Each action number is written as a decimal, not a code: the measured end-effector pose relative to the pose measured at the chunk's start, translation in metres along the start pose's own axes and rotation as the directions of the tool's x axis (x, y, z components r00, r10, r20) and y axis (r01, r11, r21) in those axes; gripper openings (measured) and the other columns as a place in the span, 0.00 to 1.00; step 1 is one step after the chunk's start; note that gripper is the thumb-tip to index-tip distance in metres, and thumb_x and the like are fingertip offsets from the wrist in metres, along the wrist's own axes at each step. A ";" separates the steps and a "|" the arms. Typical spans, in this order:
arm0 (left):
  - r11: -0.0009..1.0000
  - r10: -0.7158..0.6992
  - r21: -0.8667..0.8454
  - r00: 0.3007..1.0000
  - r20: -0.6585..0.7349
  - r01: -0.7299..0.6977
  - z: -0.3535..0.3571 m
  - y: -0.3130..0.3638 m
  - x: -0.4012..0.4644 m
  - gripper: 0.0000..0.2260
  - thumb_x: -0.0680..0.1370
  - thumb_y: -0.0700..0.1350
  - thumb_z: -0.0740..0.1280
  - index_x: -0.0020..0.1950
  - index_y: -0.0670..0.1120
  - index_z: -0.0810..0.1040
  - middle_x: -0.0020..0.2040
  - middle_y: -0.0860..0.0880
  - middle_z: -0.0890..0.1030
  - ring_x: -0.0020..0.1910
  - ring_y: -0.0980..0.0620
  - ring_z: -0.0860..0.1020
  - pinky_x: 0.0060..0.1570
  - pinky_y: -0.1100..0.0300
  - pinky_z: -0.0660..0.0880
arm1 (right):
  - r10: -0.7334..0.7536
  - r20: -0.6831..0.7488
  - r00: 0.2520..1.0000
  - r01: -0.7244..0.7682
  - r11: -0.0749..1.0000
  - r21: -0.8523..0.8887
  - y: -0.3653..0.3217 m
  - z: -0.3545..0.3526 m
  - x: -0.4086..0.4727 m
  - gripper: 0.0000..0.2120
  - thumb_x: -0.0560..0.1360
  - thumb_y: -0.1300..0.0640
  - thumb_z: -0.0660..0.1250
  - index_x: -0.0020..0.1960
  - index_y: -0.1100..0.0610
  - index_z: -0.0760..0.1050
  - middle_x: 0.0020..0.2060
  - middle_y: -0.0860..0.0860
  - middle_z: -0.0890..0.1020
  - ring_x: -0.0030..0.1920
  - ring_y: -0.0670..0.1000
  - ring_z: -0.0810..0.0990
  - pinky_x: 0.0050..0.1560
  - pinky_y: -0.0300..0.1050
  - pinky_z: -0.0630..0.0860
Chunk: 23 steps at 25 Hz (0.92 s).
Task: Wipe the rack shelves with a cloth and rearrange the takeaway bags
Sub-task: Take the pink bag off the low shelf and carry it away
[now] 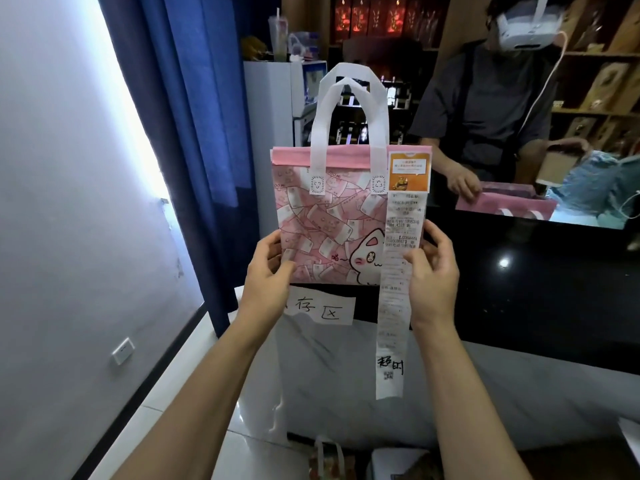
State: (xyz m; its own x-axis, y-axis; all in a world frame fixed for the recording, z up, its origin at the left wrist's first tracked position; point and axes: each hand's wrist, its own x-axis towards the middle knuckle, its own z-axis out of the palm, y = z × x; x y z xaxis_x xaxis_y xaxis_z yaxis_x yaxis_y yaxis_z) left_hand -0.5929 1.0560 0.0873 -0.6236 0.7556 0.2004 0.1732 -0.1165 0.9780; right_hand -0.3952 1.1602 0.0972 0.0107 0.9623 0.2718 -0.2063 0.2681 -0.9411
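Behind a black desk (519, 289), both hands hold a pink bag (329, 230) upright (white handles up): left hand (268, 271) pinches its left edge, right hand (433, 271) clasps its right edge and receipt (394, 289).

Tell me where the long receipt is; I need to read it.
In the head view, the receipt hangs down the right edge of the pink bag, just under the orange card, beside the right hand.
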 end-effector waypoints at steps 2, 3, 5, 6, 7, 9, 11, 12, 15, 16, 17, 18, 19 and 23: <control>1.000 -0.003 -0.001 1.000 -0.001 0.003 0.007 -0.010 0.027 0.19 0.80 0.41 0.65 0.69 0.57 0.73 0.61 0.58 0.80 0.60 0.59 0.79 0.62 0.51 0.78 | -0.007 -0.006 1.000 0.007 1.000 -0.009 0.015 0.010 0.022 0.21 0.77 0.63 0.67 0.67 0.47 0.75 0.52 0.46 0.85 0.54 0.46 0.85 0.55 0.49 0.83; 1.000 -0.018 0.001 1.000 0.001 0.018 0.011 -0.016 0.039 0.20 0.80 0.41 0.65 0.69 0.57 0.73 0.61 0.58 0.80 0.61 0.58 0.79 0.63 0.50 0.78 | 0.006 -0.003 1.000 -0.006 1.000 -0.022 0.023 0.014 0.029 0.21 0.77 0.63 0.67 0.67 0.48 0.75 0.52 0.46 0.85 0.54 0.46 0.84 0.56 0.51 0.83; 0.998 -0.056 0.011 0.998 0.011 0.056 0.015 -0.028 0.060 0.20 0.80 0.41 0.66 0.70 0.57 0.72 0.62 0.57 0.79 0.62 0.56 0.79 0.63 0.48 0.78 | 0.036 -0.012 0.999 -0.037 0.999 -0.040 0.039 0.021 0.043 0.21 0.77 0.64 0.67 0.67 0.48 0.75 0.53 0.47 0.85 0.55 0.46 0.84 0.58 0.54 0.82; 0.997 -0.071 0.013 0.997 0.022 0.070 0.017 -0.034 0.070 0.21 0.79 0.41 0.66 0.70 0.58 0.72 0.63 0.57 0.79 0.62 0.56 0.78 0.64 0.47 0.77 | 0.038 -0.018 0.999 -0.038 0.998 -0.047 0.047 0.024 0.051 0.21 0.77 0.64 0.67 0.66 0.48 0.75 0.54 0.48 0.84 0.56 0.46 0.84 0.59 0.55 0.81; 0.996 -0.084 0.017 0.996 0.032 0.084 0.019 -0.040 0.079 0.22 0.79 0.40 0.67 0.71 0.57 0.71 0.64 0.56 0.79 0.63 0.55 0.78 0.64 0.47 0.77 | 0.037 -0.019 0.999 -0.038 0.997 -0.062 0.053 0.026 0.057 0.21 0.76 0.64 0.67 0.66 0.48 0.75 0.55 0.48 0.84 0.56 0.47 0.83 0.60 0.56 0.81; 0.995 -0.101 0.033 0.994 0.044 0.099 0.023 -0.050 0.094 0.25 0.78 0.37 0.66 0.73 0.56 0.69 0.65 0.56 0.78 0.63 0.57 0.78 0.65 0.48 0.76 | 0.040 -0.016 0.999 -0.041 0.994 -0.099 0.063 0.030 0.069 0.21 0.76 0.64 0.67 0.66 0.49 0.75 0.57 0.49 0.83 0.58 0.48 0.82 0.61 0.57 0.80; 0.994 -0.097 0.046 0.993 0.060 0.094 0.024 -0.058 0.103 0.28 0.78 0.35 0.64 0.74 0.57 0.67 0.66 0.57 0.78 0.62 0.60 0.77 0.64 0.53 0.77 | 0.026 0.006 1.000 -0.026 0.993 -0.116 0.071 0.033 0.074 0.21 0.76 0.63 0.67 0.67 0.50 0.74 0.58 0.49 0.83 0.60 0.48 0.82 0.62 0.55 0.79; 0.995 -0.092 0.055 0.993 0.068 0.089 0.024 -0.061 0.107 0.29 0.78 0.35 0.64 0.75 0.58 0.67 0.65 0.59 0.78 0.61 0.62 0.78 0.63 0.56 0.78 | 0.011 0.014 1.000 -0.009 0.992 -0.128 0.075 0.034 0.075 0.21 0.76 0.63 0.67 0.67 0.50 0.73 0.58 0.49 0.83 0.60 0.47 0.82 0.61 0.53 0.80; 0.995 -0.073 0.076 0.994 0.087 0.066 0.022 -0.064 0.112 0.28 0.79 0.37 0.64 0.75 0.61 0.66 0.60 0.65 0.80 0.58 0.67 0.78 0.55 0.65 0.80 | -0.042 0.016 0.999 0.043 0.989 -0.145 0.082 0.037 0.077 0.22 0.75 0.63 0.67 0.67 0.50 0.73 0.57 0.46 0.83 0.58 0.43 0.82 0.59 0.42 0.80; 0.994 -0.073 0.084 0.994 0.079 0.067 0.021 -0.064 0.112 0.27 0.80 0.39 0.64 0.74 0.62 0.66 0.60 0.65 0.80 0.58 0.65 0.78 0.54 0.64 0.80 | -0.051 0.016 0.999 0.053 0.988 -0.145 0.083 0.036 0.078 0.21 0.75 0.63 0.67 0.67 0.50 0.74 0.56 0.46 0.83 0.57 0.42 0.82 0.58 0.39 0.80; 0.993 -0.075 0.092 0.995 0.061 0.069 0.021 -0.063 0.113 0.26 0.80 0.41 0.65 0.74 0.62 0.66 0.60 0.63 0.80 0.58 0.64 0.79 0.54 0.62 0.80 | -0.058 0.017 0.998 0.060 0.986 -0.156 0.083 0.035 0.080 0.21 0.75 0.63 0.67 0.67 0.50 0.74 0.56 0.45 0.83 0.57 0.41 0.82 0.57 0.37 0.79; 0.993 -0.071 0.100 0.997 0.034 0.067 0.020 -0.062 0.113 0.25 0.81 0.42 0.65 0.74 0.61 0.66 0.60 0.61 0.79 0.58 0.62 0.79 0.53 0.60 0.80 | -0.065 0.016 0.998 0.066 0.982 -0.177 0.083 0.034 0.082 0.20 0.76 0.62 0.67 0.66 0.51 0.75 0.55 0.44 0.84 0.57 0.41 0.82 0.56 0.36 0.79; 0.992 -0.065 0.110 0.998 0.007 0.064 0.019 -0.061 0.114 0.24 0.81 0.43 0.66 0.75 0.59 0.66 0.60 0.60 0.78 0.57 0.63 0.79 0.53 0.61 0.80 | -0.067 0.014 0.998 0.068 0.977 -0.202 0.082 0.032 0.083 0.20 0.76 0.61 0.66 0.66 0.50 0.75 0.55 0.44 0.83 0.57 0.40 0.81 0.57 0.36 0.79; 0.978 -0.037 0.201 0.998 -0.046 0.045 0.011 -0.056 0.113 0.22 0.81 0.41 0.65 0.74 0.55 0.68 0.59 0.60 0.76 0.56 0.65 0.76 0.50 0.68 0.74 | -0.055 0.017 0.998 0.057 0.957 -0.283 0.076 0.020 0.084 0.21 0.75 0.56 0.67 0.67 0.48 0.74 0.59 0.44 0.81 0.60 0.41 0.79 0.62 0.43 0.77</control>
State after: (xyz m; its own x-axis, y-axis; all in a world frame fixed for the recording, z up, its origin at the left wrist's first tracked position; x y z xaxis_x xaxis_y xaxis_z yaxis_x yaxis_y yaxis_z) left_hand -0.6646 1.1551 0.0544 -0.6641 0.7288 0.1668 0.2947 0.0502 0.9543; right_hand -0.4292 1.2604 0.0522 0.0056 0.9453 0.3262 0.0799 0.3247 -0.9424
